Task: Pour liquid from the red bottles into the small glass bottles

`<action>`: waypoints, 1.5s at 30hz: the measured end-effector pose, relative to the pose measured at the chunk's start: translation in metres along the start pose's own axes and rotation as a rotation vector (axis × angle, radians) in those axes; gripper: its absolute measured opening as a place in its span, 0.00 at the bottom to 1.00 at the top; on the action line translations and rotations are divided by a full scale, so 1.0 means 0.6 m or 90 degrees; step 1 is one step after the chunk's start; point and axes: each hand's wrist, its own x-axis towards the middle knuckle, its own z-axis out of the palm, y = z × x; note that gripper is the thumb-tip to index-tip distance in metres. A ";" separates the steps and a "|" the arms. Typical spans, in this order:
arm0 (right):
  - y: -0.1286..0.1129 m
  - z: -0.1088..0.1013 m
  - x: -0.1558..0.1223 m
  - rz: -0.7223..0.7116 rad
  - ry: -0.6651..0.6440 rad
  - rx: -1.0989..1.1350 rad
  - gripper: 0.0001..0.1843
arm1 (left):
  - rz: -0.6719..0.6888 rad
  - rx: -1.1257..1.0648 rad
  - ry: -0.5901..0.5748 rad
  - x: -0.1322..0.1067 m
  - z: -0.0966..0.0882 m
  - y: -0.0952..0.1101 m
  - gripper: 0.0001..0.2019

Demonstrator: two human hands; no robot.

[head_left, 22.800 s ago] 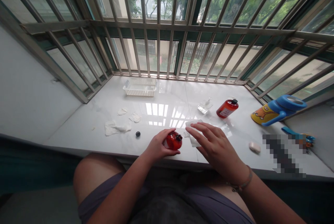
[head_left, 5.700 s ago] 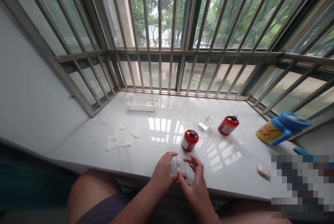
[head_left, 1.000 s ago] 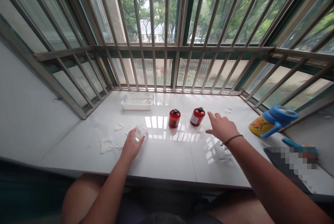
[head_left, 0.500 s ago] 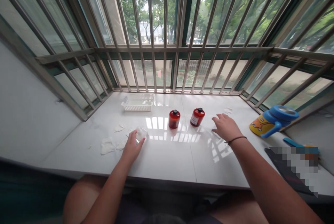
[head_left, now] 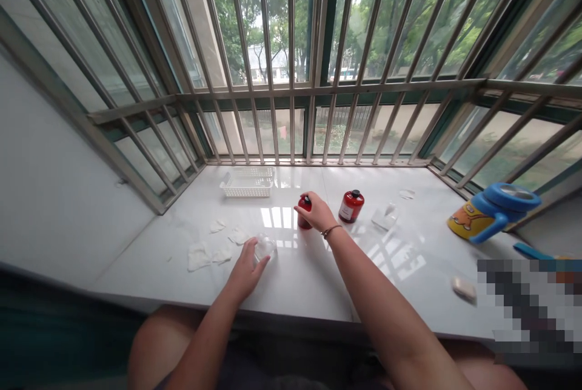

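Observation:
My left hand [head_left: 245, 270] is curled round the near side of a small clear container [head_left: 265, 247] standing on the white surface. My right hand [head_left: 318, 214] reaches over a red bottle with a black cap [head_left: 304, 220], its fingers and thumb closed about the upper part and covering some of it. Just right of that hand stands a second red bottle [head_left: 351, 207] with a pale label and black cap. Several thin white torn pieces [head_left: 199, 256] lie flat left of the clear container. A clear object [head_left: 385, 218] rests beyond the second bottle, its kind unclear.
A white perforated basket [head_left: 248, 184] sits at the back left, below the window bars [head_left: 313, 93]. On the right a blue-lidded yellow mug [head_left: 488, 214] lies tilted. A small beige object [head_left: 464, 289] is near the front right, beside a blurred-out patch.
My right hand has moved left, from the far side of the second bottle to the first red bottle. My left hand stays at the clear container. The view has shifted slightly.

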 end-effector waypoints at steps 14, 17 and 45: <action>-0.051 -0.050 -0.336 -0.029 0.129 0.066 0.18 | -0.105 -0.062 0.109 -0.024 0.012 0.043 0.34; -0.048 -0.051 -0.335 -0.012 0.169 0.032 0.19 | -0.036 -0.033 0.232 -0.034 0.005 0.094 0.30; -0.041 0.033 -0.310 0.019 0.260 0.026 0.35 | -0.055 -0.408 -0.057 -0.009 0.075 0.307 0.27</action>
